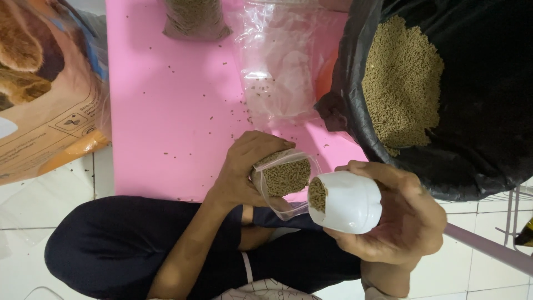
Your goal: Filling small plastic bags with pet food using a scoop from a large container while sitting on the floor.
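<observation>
A: Pouring seems to be the step in hand: the right hand (pixel 400 214) grips a white cup (pixel 347 201), tipped on its side, its mouth of brown pellets touching the open top of a small clear bag (pixel 283 178). The left hand (pixel 244 166) is closed around that bag, just above the person's lap.

B: What would come next, and how much room is there?

A: Likely tilting the cup further while holding the bag mouth wide. A black sack of pellets (pixel 472 100) sits close on the right. The pink bench (pixel 166 111), dotted with stray pellets, lies open to the left, with empty clear bags (pixel 277 61) beyond.
</observation>
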